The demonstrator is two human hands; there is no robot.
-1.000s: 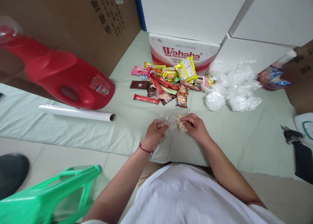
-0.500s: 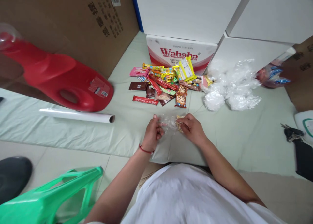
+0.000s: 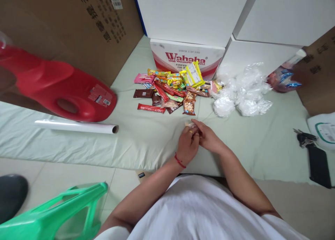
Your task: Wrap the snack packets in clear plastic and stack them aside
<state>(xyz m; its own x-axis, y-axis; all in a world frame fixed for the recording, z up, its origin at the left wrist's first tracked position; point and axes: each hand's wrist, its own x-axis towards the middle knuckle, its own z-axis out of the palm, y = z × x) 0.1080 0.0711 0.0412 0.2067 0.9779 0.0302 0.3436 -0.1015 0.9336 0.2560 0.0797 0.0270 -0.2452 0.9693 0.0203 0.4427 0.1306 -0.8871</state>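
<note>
My left hand (image 3: 187, 145) and my right hand (image 3: 209, 138) meet over the pale cloth in front of me. Between them is a small clear plastic bag (image 3: 188, 124) with something pale yellow in it, mostly hidden by my fingers. Both hands are closed on it, fingertips touching. Just beyond lies a pile of wrapped snacks: a cookie packet (image 3: 189, 107), a red stick packet (image 3: 151, 108), a dark brown packet (image 3: 143, 93), a pink packet (image 3: 144, 78) and a yellow packet (image 3: 193, 74).
Crumpled clear plastic bags (image 3: 246, 93) lie right of the snacks. A Wahaha carton (image 3: 185, 51) stands behind. On the left are a red jug (image 3: 68, 89) and a white roll (image 3: 75, 126); a green stool (image 3: 52, 212) is below. Keys (image 3: 305, 138) and a black phone-like object (image 3: 319, 166) lie far right.
My left hand has moved right and come up against my right hand. The bag, stretched out between them before, is now bunched up in my fingers. The view has shifted slightly.
</note>
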